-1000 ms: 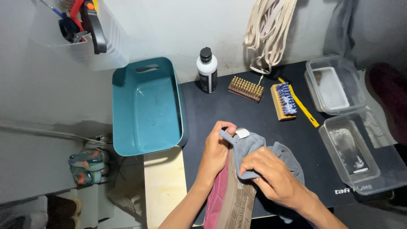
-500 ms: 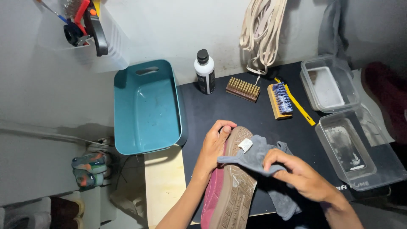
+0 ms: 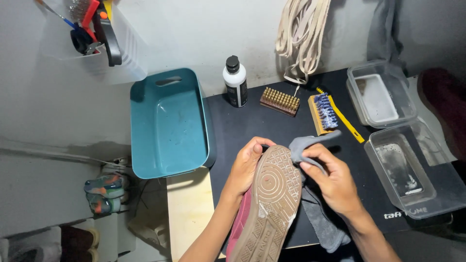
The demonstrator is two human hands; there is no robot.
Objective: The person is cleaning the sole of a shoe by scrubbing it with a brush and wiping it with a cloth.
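Note:
My left hand (image 3: 246, 167) grips the toe of a maroon shoe (image 3: 268, 204) turned sole up, its tan rubber sole facing me. My right hand (image 3: 330, 177) pinches a grey cloth (image 3: 310, 145) against the right edge of the sole near the toe. The rest of the cloth hangs down and lies on the black mat (image 3: 242, 131) under my right wrist. Both hands are over the front middle of the mat.
A teal tub (image 3: 167, 121) stands left of the mat. Behind the shoe are a white bottle with a black cap (image 3: 235, 82), a brass-bristle brush (image 3: 279, 101) and a blue-bristle brush with a yellow handle (image 3: 327, 114). Two clear plastic boxes (image 3: 403, 165) sit at the right. Laces (image 3: 301, 34) hang on the wall.
The shoe has turned fully sole up and risen toward the mat's middle. My right hand has shifted the cloth from over the shoe's top to the sole's right edge.

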